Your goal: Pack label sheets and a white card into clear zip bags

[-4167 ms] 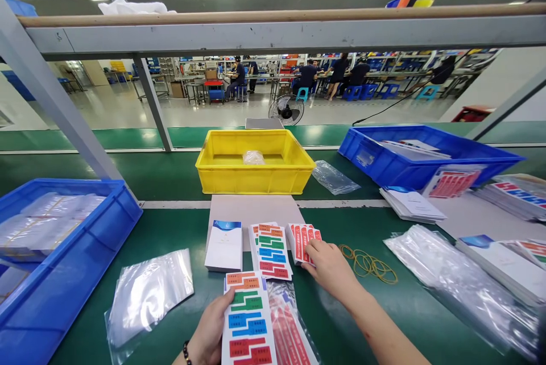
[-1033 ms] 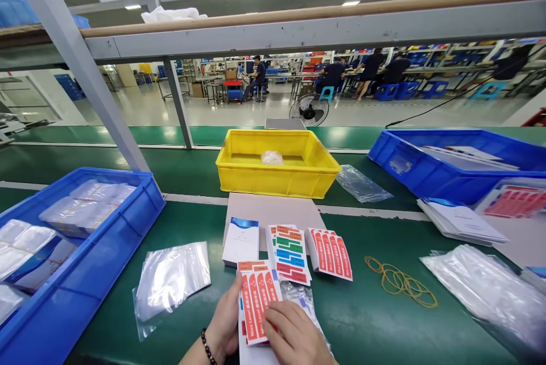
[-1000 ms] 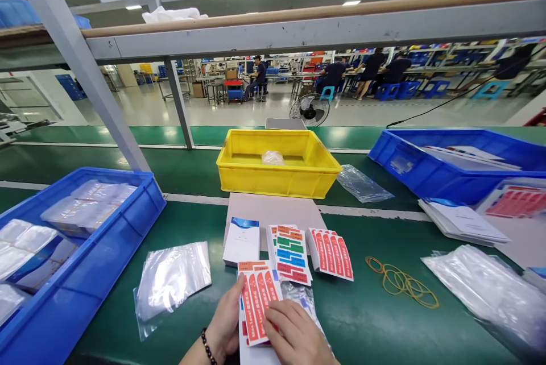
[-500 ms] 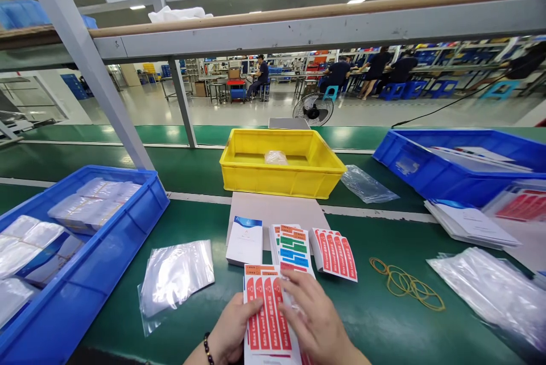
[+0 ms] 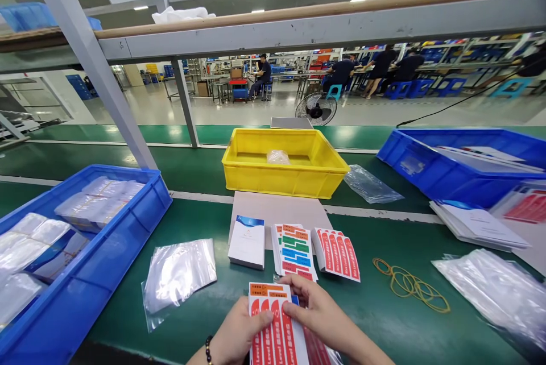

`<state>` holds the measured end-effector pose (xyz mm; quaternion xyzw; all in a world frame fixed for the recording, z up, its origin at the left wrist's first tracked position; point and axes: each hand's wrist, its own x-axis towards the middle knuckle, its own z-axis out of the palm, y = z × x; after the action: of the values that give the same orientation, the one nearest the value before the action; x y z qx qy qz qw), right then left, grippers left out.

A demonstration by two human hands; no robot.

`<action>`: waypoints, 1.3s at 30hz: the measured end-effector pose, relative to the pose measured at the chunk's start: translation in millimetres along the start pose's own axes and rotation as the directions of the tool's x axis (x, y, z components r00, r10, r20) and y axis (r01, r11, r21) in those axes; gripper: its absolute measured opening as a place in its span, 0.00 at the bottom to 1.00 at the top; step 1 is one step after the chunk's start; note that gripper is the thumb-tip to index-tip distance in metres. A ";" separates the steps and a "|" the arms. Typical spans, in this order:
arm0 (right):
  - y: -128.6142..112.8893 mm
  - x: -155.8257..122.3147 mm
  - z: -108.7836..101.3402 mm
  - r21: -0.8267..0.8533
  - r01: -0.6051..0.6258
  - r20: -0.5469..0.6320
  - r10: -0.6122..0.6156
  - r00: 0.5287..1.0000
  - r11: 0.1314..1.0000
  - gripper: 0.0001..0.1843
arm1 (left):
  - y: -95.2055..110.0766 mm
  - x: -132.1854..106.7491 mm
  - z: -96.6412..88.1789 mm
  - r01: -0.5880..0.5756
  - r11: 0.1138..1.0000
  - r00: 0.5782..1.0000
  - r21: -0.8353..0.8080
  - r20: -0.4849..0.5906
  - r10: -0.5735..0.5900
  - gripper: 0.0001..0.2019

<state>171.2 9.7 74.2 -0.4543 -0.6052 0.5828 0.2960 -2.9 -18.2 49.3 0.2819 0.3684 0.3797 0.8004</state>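
Observation:
My left hand (image 5: 234,335) and my right hand (image 5: 321,314) both grip a red sticker sheet (image 5: 276,328) near the bottom edge, stacked on a multicoloured sheet whose orange top shows. Left fingers curl on its left edge, right fingers pinch its right side. Just beyond lie three stacks: white booklets (image 5: 247,234), multicoloured sticker sheets (image 5: 293,244) and red sticker sheets (image 5: 338,247). A pile of clear bags (image 5: 179,271) lies to the left.
A yellow bin (image 5: 285,176) stands behind the stacks. A blue bin (image 5: 63,274) with bagged packs sits left; another blue bin (image 5: 443,171) sits right. Rubber bands (image 5: 409,288), more plastic bags (image 5: 499,291) and booklets (image 5: 478,225) lie right. A grey frame post (image 5: 94,69) rises left.
My right hand took a red sheet from the red stack and laid it on the multicoloured sheet in my left hand. Both hands have since squared the sheets and drawn them nearer.

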 end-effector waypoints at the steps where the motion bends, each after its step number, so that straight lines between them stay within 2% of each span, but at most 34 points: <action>1: -2.3 -0.7 -2.6 0.042 0.013 0.026 -0.015 1.000 0.999 0.07 | 3.0 -1.1 0.0 -0.006 0.998 1.000 0.066 0.021 0.005 0.20; 3: -8.5 -2.4 -13.0 0.083 0.053 0.018 -0.054 0.998 0.995 0.08 | 11.8 -4.1 0.5 -0.051 0.968 0.995 0.244 0.101 0.027 0.19; 5: -16.4 -4.2 -29.0 0.099 0.100 -0.075 -0.093 0.993 0.990 0.10 | 22.9 -7.8 1.5 -0.148 0.868 0.984 0.474 0.163 0.078 0.16; 7: -24.6 -5.3 -45.6 0.134 0.160 -0.207 -0.130 0.970 0.978 0.11 | 34.0 -11.7 3.2 -0.249 0.647 0.968 0.721 0.177 0.176 0.10; 9: -32.8 -5.1 -56.3 0.163 0.242 -0.344 -0.175 0.923 0.956 0.11 | 43.6 -15.1 6.3 -0.336 0.326 0.930 0.884 0.255 0.267 0.07; 11: -41.0 -4.1 -58.0 0.151 0.320 -0.429 -0.229 0.874 0.935 0.10 | 51.8 -17.9 10.8 -0.432 0.048 0.868 0.901 0.401 0.294 0.08; 12: -45.0 -3.6 -56.1 0.131 0.344 -0.439 -0.257 0.861 0.930 0.09 | 55.3 -19.0 13.2 -0.478 -0.037 0.834 0.878 0.466 0.294 0.08; 13: -48.8 -3.4 -53.1 0.106 0.357 -0.428 -0.282 0.859 0.928 0.08 | 58.4 -20.0 15.4 -0.516 -0.082 0.804 0.853 0.515 0.297 0.09; 14: -52.1 -3.6 -49.9 0.080 0.362 -0.403 -0.302 0.864 0.929 0.08 | 61.1 -20.8 17.1 -0.542 -0.096 0.780 0.835 0.542 0.311 0.09; 16: -56.7 -5.1 -45.3 0.010 0.352 -0.358 -0.325 0.875 0.936 0.09 | 64.3 -21.7 18.2 -0.558 -0.067 0.758 0.827 0.542 0.364 0.09; 19: -60.0 -9.2 -46.6 -0.160 0.301 -0.341 -0.339 0.877 0.940 0.10 | 63.4 -21.7 14.5 -0.511 0.018 0.763 0.859 0.444 0.470 0.08; 22: -65.7 -11.7 -50.3 -0.353 0.291 -0.292 -0.400 0.869 0.889 0.08 | 58.3 -21.8 10.1 -0.483 0.092 0.751 0.871 0.358 0.555 0.08; 26: -75.8 -10.1 -43.9 -0.485 0.337 -0.181 -0.470 0.864 0.807 0.07 | 52.6 -23.3 10.7 -0.541 0.117 0.708 0.833 0.376 0.597 0.09; 29: -73.0 -8.3 -33.7 -0.516 0.353 -0.148 -0.488 0.860 0.780 0.07 | 51.0 -24.2 13.2 -0.579 0.142 0.688 0.803 0.388 0.614 0.10; 30: -70.0 -8.4 -30.5 -0.525 0.364 -0.141 -0.501 0.854 0.769 0.09 | 50.9 -24.5 13.8 -0.590 0.154 0.680 0.793 0.385 0.624 0.09; 32: -63.9 -9.9 -25.0 -0.552 0.409 -0.101 -0.545 0.832 0.727 0.15 | 51.0 -25.2 14.4 -0.606 0.170 0.664 0.777 0.375 0.647 0.09; 33: -61.7 -11.5 -22.9 -0.571 0.439 -0.058 -0.568 0.821 0.694 0.15 | 51.2 -25.7 14.5 -0.608 0.169 0.653 0.776 0.367 0.663 0.09; 36: -61.4 -18.2 -18.2 -0.640 0.520 0.096 -0.612 0.785 0.566 0.08 | 52.1 -27.4 15.1 -0.604 0.134 0.618 0.785 0.357 0.700 0.07; 39: -65.6 -24.4 -14.7 -0.681 0.556 0.184 -0.623 0.761 0.478 0.07 | 54.2 -29.2 17.6 -0.606 0.111 0.610 0.787 0.370 0.701 0.07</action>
<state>180.9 0.3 144.5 -0.3202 -0.8830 0.1495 0.3089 -23.2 -15.1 109.9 0.7550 0.3784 0.4626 0.2698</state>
